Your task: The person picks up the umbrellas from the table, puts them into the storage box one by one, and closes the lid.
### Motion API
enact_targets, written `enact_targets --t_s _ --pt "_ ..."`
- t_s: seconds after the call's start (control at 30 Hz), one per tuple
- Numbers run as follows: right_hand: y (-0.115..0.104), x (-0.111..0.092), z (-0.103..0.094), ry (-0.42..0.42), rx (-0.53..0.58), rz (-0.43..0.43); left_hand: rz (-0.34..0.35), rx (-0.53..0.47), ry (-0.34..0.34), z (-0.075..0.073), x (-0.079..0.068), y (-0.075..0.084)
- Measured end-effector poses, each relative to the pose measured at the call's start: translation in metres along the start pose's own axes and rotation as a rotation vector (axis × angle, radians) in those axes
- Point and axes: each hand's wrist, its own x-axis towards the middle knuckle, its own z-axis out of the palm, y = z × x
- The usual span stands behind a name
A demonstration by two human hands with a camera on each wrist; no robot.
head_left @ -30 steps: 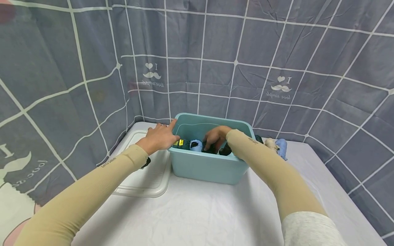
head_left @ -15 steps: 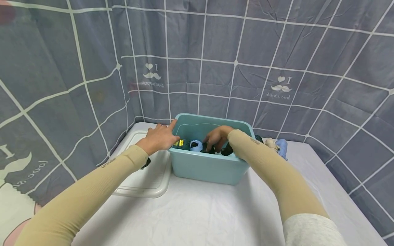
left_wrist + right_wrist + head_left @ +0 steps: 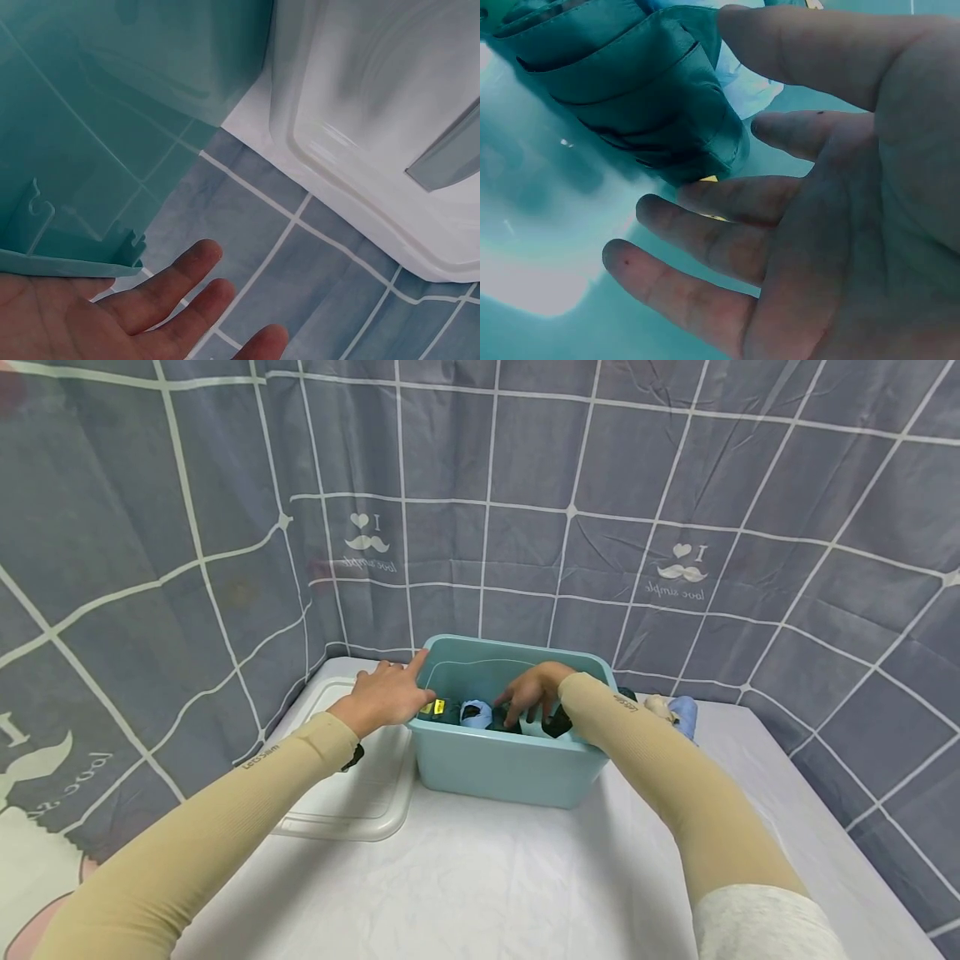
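Note:
A teal storage bin [image 3: 502, 768] holds rolled cloth bundles in a row. At its left end lies a dark green roll with yellow labels [image 3: 448, 713], then a light blue roll [image 3: 476, 714], then a dark roll [image 3: 506, 721]. My right hand [image 3: 534, 687] reaches down inside, fingers spread beside the dark roll. In the right wrist view this shows as a folded dark green bundle [image 3: 652, 90], thumb and fingertips close to its end, with no grip around it. My left hand [image 3: 386, 695] rests at the bin's left rim, fingers extended; the left wrist view shows the fingers [image 3: 166, 294] apart.
A white lid [image 3: 375, 806] lies flat on the white-covered table [image 3: 495, 877], left of the bin. Behind the bin's right end lie a beige bundle [image 3: 660, 706] and a blue bundle [image 3: 684, 714]. A grey grid-patterned curtain [image 3: 525, 552] encloses the back and sides.
My right hand's fingers have loosened and spread, and the hand has lifted slightly off the dark roll. My left hand stays at the rim. The head view has shifted slightly.

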Motion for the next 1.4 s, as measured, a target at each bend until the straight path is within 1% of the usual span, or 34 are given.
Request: enact_targets --t_s 0.3,0.43,0.6,0.77,0.97,1.17,1.4 --pt "0.0 -0.012 -0.001 0.081 -0.1 -0.045 -0.003 -0.013 -0.009 0.0 -0.001 -0.001" --pt "0.002 -0.017 -0.002 0.115 -0.092 -0.057 0.001 -0.014 -0.012 -0.001 -0.001 -0.002" --pt "0.005 -0.023 -0.002 0.168 -0.082 -0.074 0.003 -0.014 0.0 -0.001 -0.001 -0.002" --pt "0.006 -0.033 0.001 0.217 -0.112 -0.115 0.002 -0.014 -0.001 0.0 0.0 -0.001" --pt "0.003 -0.05 0.006 0.242 -0.139 -0.167 0.0 -0.01 -0.005 0.001 0.001 -0.002" --pt "0.009 -0.064 0.008 0.283 -0.116 -0.215 0.005 -0.01 -0.003 0.002 0.002 -0.002" --pt "0.016 -0.086 0.01 0.308 -0.1 -0.234 0.005 -0.013 0.0 0.002 0.001 0.0"
